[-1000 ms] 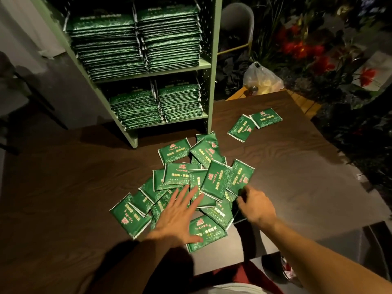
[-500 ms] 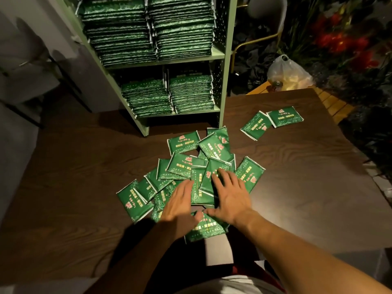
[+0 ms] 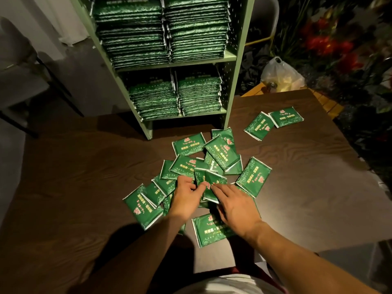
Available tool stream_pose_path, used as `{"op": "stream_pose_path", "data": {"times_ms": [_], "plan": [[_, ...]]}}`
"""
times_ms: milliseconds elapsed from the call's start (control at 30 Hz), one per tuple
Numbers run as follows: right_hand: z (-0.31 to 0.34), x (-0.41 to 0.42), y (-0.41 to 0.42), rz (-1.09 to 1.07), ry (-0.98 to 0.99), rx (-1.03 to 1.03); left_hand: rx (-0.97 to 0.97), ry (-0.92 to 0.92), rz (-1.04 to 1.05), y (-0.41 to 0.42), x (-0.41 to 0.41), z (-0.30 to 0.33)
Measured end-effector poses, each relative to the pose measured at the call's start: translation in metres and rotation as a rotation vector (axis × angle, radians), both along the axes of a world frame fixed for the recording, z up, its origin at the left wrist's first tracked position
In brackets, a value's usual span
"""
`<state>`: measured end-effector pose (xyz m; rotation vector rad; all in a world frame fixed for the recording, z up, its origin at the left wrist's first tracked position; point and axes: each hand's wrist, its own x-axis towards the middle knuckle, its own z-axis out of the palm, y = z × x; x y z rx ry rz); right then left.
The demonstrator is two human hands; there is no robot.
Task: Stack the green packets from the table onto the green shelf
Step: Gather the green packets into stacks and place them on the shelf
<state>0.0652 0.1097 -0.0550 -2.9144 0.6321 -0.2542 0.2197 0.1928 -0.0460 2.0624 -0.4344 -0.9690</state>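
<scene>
Glossy green foil packet [image 3: 212,183], flat and rectangular, pinched by left hand [image 3: 186,196] fingers at its near edge; right hand [image 3: 235,206] lies flat on it, fingers straight. Loose heap of packets [image 3: 220,153] around them on dark woodgrain table [image 3: 84,187]. Behind, pale green metal shelf [image 3: 239,60], perforated sides, holds four neat stacks.

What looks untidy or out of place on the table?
The green packets lie in a loose heap, overlapping at many angles, unlike the neat stacks on the green shelf. Two packets lie apart from the heap, toward the table's far right corner. No packet looks torn.
</scene>
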Motion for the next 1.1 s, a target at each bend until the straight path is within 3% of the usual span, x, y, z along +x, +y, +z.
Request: {"op": "stream_pose_path", "data": {"times_ms": [133, 233, 333, 500, 600, 700, 900, 1100], "plan": [[0.003, 0.001, 0.005, -0.002, -0.036, -0.026, -0.016, 0.175, 0.162, 0.000, 0.008, -0.003], [0.008, 0.004, 0.014, 0.060, -0.040, 0.033, 0.000, 0.341, 0.159, 0.003, 0.014, 0.002], [0.014, 0.009, 0.019, -0.003, -0.049, 0.273, 0.064, 0.360, 0.046, 0.009, 0.021, 0.002], [0.027, 0.026, 0.005, -0.604, -0.289, 0.743, 0.041, 0.458, -0.001, 0.015, 0.030, 0.010], [0.035, 0.035, -0.006, -0.641, -0.159, 1.165, 0.047, 0.516, -0.028, 0.014, 0.027, 0.018], [0.030, 0.036, -0.015, -0.686, -0.099, 1.289, 0.011, 0.620, -0.033, 0.014, 0.028, 0.023], [0.037, 0.022, -0.032, -0.839, -0.287, 1.457, -0.022, 0.471, -0.011, 0.020, 0.036, 0.024], [0.039, 0.009, -0.038, -0.972, -0.407, 1.636, -0.117, 0.517, 0.134, 0.024, 0.048, 0.017]]}}
